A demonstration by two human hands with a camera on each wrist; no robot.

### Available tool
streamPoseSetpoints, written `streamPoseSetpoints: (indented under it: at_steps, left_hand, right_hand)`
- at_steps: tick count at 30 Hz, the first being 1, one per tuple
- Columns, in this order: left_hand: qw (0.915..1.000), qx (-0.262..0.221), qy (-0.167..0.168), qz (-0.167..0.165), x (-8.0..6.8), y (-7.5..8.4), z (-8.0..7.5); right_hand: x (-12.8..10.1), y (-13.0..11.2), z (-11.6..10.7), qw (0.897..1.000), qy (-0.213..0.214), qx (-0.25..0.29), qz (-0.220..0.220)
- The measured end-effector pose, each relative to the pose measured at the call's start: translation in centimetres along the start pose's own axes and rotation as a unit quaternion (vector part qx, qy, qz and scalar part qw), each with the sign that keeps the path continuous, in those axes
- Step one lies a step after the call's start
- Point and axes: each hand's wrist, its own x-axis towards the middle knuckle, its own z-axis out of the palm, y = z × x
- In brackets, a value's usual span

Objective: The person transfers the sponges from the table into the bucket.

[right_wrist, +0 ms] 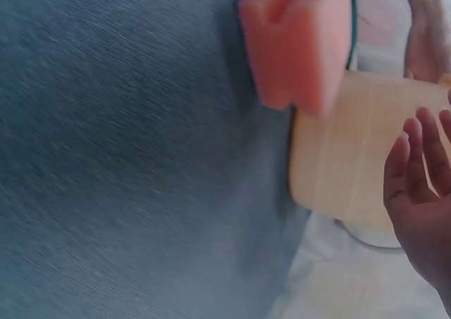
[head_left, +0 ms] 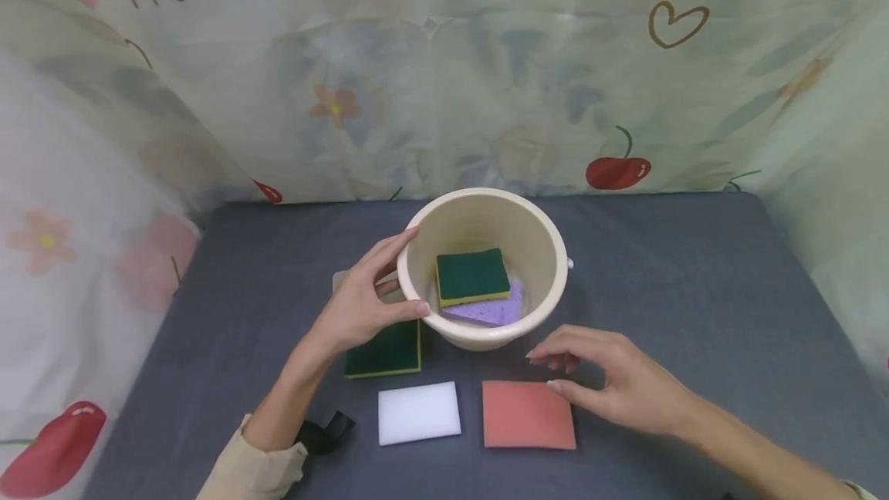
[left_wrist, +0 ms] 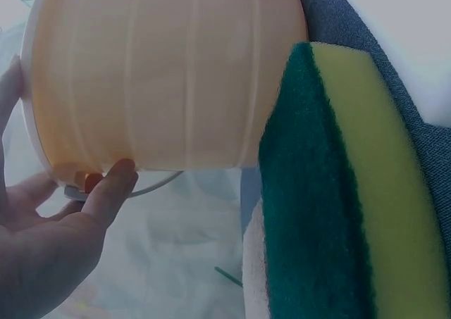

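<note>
A cream bowl (head_left: 486,214) stands mid-table; inside lie a green-and-yellow sponge (head_left: 472,276) and, under it, a purple sponge (head_left: 489,311). My left hand (head_left: 406,272) holds the bowl's left wall, thumb (left_wrist: 116,174) on its side and fingers reaching over the rim. Another green sponge (head_left: 385,349) lies flat under that hand, beside the bowl (left_wrist: 162,72). A white sponge (head_left: 419,412) and a pink sponge (head_left: 528,413) lie in front. My right hand (head_left: 543,371) hovers with relaxed fingers over the pink sponge's far right corner, holding nothing.
The table is covered in grey cloth (head_left: 694,292), walled on three sides by printed curtains (head_left: 486,76). A black strap (head_left: 326,430) lies by my left wrist. Something pale (head_left: 340,282) peeks out behind the left hand.
</note>
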Motion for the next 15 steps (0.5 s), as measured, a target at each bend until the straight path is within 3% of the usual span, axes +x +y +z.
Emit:
streamPoseSetpoints:
  at_steps: [8,15]
  left_hand:
    - [1.0000,-0.001,-0.008,0.003,-0.1,0.0,0.0]
    - [1.0000,-0.001,-0.009,0.003,0.0,0.0,-0.1]
  right_hand:
    - [-1.0,1.0,1.8,1.000,-0.001,-0.001,0.008]
    - [-1.8,1.6,3.0,0.998,-0.016,-0.051,0.037]
